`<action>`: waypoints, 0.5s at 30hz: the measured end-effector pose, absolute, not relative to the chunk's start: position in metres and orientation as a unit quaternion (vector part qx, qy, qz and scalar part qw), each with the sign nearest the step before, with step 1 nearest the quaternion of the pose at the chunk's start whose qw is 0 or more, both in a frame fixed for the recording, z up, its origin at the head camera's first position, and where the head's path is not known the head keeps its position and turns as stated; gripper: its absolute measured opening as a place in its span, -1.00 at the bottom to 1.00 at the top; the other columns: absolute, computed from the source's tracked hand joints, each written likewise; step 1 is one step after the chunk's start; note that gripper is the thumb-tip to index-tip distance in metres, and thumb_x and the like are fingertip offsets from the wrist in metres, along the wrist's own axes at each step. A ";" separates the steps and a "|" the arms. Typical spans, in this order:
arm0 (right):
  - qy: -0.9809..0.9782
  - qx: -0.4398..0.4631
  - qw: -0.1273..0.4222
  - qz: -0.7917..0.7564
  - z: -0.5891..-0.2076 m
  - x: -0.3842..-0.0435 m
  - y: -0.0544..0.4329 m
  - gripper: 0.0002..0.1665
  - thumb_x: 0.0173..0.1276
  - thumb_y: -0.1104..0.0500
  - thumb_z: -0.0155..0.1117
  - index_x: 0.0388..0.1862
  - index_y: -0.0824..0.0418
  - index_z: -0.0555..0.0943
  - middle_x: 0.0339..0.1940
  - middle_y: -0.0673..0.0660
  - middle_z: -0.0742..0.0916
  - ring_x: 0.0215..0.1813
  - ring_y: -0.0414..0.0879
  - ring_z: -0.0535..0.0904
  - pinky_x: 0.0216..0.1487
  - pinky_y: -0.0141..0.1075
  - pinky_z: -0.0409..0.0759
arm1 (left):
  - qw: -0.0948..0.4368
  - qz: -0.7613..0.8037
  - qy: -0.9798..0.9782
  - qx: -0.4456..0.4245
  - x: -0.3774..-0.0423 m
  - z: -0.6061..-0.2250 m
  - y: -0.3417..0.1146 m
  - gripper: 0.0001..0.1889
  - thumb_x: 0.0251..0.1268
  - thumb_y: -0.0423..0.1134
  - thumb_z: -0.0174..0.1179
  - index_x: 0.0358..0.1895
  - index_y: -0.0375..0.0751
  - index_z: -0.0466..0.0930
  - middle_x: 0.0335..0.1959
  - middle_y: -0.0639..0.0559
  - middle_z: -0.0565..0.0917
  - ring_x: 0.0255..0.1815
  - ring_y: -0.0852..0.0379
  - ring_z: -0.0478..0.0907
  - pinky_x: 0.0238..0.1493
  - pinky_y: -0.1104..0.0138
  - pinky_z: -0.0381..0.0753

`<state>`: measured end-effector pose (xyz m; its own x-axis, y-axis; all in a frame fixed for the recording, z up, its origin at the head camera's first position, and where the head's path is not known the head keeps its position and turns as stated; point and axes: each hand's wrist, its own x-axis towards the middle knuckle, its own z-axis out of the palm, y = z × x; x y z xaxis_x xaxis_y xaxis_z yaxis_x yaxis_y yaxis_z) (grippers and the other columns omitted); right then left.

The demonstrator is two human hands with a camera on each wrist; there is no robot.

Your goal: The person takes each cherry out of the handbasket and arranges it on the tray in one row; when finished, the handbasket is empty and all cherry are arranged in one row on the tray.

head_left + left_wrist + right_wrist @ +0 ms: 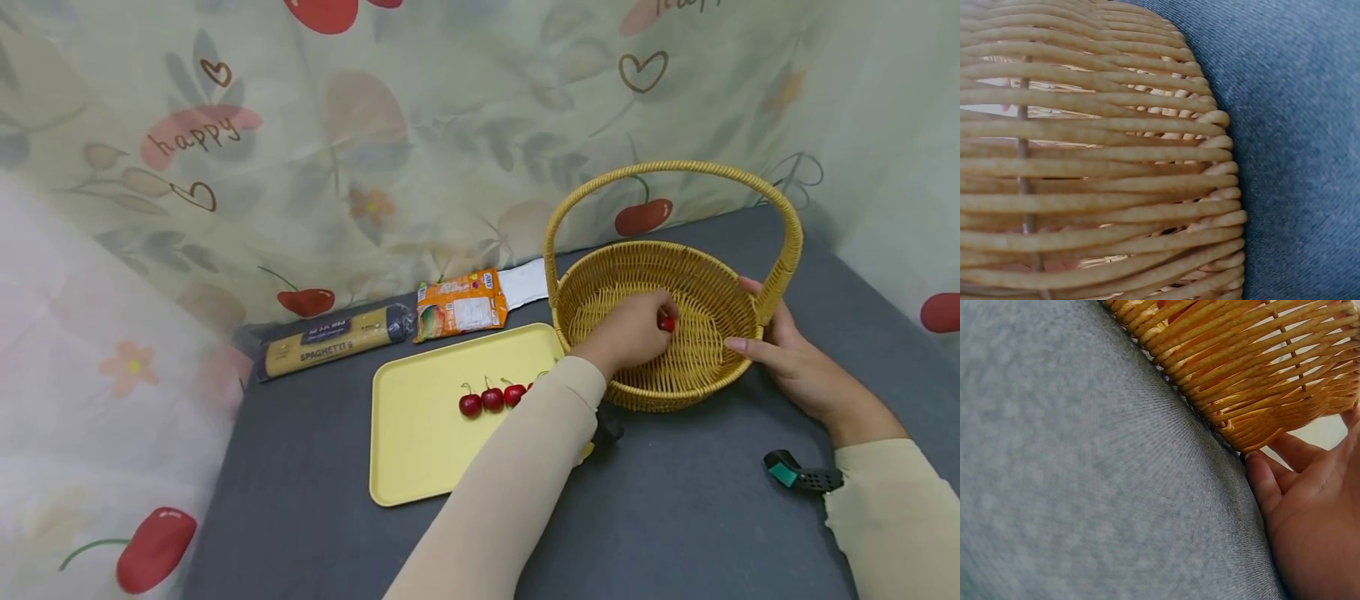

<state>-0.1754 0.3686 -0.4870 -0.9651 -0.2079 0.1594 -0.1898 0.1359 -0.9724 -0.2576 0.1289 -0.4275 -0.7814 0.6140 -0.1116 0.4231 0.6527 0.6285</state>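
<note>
My left hand (pixel 633 329) reaches down inside the round wicker basket (pixel 697 358) and pinches a red cherry (pixel 667 324) over the woven bottom. With thumb over the rim and fingers outside, my right hand (pixel 795 367) holds the basket's right side near the handle's foot. In the right wrist view this hand (pixel 1316 506) is low against the wicker wall, its fingers partly behind it. Only the basket's outer weave (pixel 1104 162) fills the left wrist view, hiding the hand. Several dark red cherries (pixel 492 400) lie in a row on a yellow tray (pixel 412 467), partly covered by my left sleeve.
Behind the tray lie a spaghetti pack (pixel 337 342), an orange packet (pixel 461 306) and a white packet (pixel 525 283). A tall handle (pixel 667 167) arches over the basket. Patterned cloth (pixel 450 125) hangs behind the grey-blue tabletop (pixel 300 500).
</note>
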 end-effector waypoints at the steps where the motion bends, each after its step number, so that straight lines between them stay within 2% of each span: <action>1: 0.755 -0.132 0.007 -0.643 -0.486 -0.176 0.369 0.01 0.72 0.39 0.04 0.84 -0.04 -0.27 0.70 0.43 -0.02 0.62 -0.10 0.10 0.33 -0.54 0.19 | 0.155 0.312 0.892 0.289 -0.258 -0.427 0.128 -0.75 0.60 -0.34 0.26 0.20 -0.01 0.62 -0.04 0.18 0.62 -0.10 0.27 0.54 -0.10 0.44 0.53; 9: 0.748 -0.133 0.005 -0.651 -0.483 -0.177 0.368 0.00 0.72 0.40 0.05 0.84 -0.05 -0.24 0.69 0.41 0.02 0.60 -0.09 0.13 0.31 -0.53 0.22 | 0.126 0.378 0.870 0.290 -0.258 -0.423 0.124 -0.66 0.70 -0.32 0.18 0.36 0.01 0.69 0.02 0.23 0.61 -0.05 0.30 0.51 -0.04 0.48 0.48; 15: 0.748 -0.128 0.005 -0.651 -0.484 -0.175 0.369 0.01 0.73 0.40 0.05 0.84 -0.02 -0.27 0.66 0.43 0.08 0.56 -0.15 0.19 0.28 -0.54 0.23 | 0.073 0.445 0.851 0.270 -0.253 -0.418 0.117 -0.75 0.64 -0.34 0.25 0.24 -0.07 0.71 0.00 0.22 0.58 -0.06 0.29 0.52 -0.06 0.51 0.52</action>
<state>-0.1751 0.3686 -0.4842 -0.9670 -0.1987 0.1597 -0.1856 0.1197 -0.9753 -0.2529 0.1173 -0.4182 -0.8432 0.5247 0.1171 0.3954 0.4577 0.7963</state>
